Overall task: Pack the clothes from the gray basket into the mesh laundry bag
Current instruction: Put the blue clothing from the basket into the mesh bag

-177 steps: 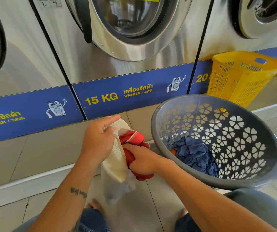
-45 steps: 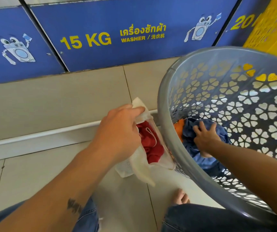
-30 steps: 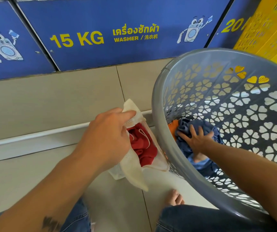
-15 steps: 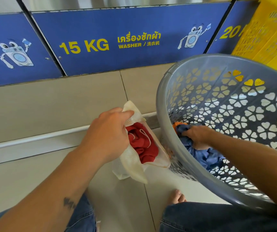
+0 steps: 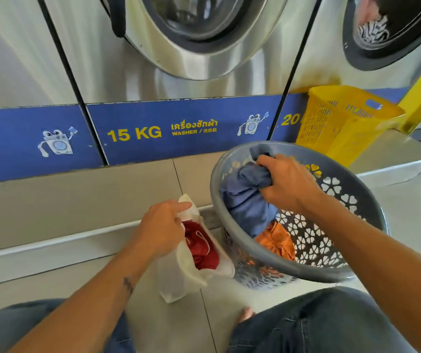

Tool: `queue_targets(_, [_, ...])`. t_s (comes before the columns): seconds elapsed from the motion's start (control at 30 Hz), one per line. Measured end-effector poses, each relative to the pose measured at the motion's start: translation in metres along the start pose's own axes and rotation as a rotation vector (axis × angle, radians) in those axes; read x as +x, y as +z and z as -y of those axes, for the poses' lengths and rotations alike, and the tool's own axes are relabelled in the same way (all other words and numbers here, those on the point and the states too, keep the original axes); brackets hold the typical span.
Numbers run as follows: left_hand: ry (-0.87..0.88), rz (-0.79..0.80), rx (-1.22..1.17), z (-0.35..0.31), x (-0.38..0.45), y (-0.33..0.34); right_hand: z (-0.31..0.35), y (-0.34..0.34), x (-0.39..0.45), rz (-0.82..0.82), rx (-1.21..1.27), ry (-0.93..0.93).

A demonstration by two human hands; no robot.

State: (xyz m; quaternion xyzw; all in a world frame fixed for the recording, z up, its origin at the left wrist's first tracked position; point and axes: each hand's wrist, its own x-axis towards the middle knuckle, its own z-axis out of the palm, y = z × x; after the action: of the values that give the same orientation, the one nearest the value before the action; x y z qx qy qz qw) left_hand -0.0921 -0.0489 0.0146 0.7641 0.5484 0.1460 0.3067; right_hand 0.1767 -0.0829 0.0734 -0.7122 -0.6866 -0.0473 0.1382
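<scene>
On the tiled floor before the washers, packing partway done: red garment [image 5: 201,250] already sitting inside the mesh laundry bag [image 5: 191,273]; blue garment [image 5: 245,200] and orange garment [image 5: 276,240] still remaining in the gray basket [image 5: 357,271]. Left hand [image 5: 162,228] pinching the bag's mouth open; right hand [image 5: 287,183] clamping on bunched, crumpled blue cloth, lifting it above the rim.

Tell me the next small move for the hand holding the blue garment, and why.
Probably carry the blue garment left, over the basket rim, to the mesh bag. The right hand already has it lifted clear of the orange garment, and the left hand holds the bag's mouth open with a red garment inside.
</scene>
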Motion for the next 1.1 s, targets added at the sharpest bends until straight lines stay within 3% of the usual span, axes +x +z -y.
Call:
queue_targets(0.17, [-0.086,-0.015,-0.065,0.018,-0.023,-0.011,0.078,-0.023,-0.014,-0.101,0.341,-0.090])
queue_targets(0.37, [-0.223,-0.067,-0.252,0.056,-0.037,-0.032,0.152,0.013,-0.042,-0.062,0.612,0.022])
queue_targets(0.63, [-0.111,-0.039,-0.261,0.074,-0.039,-0.034,0.172,0.110,-0.061,0.264,0.420,-0.040])
queue_targets(0.83, [0.001,0.039,-0.248,0.070,-0.038,-0.026,0.164,0.144,-0.067,0.571,0.666,-0.005])
queue_targets(1.0, [-0.025,0.067,-0.237,0.071,-0.038,-0.025,0.181,0.169,-0.059,0.691,0.606,0.023])
queue_targets(1.1, [-0.044,0.060,-0.227,0.078,-0.038,-0.027,0.198,0.182,-0.049,0.837,0.415,-0.034])
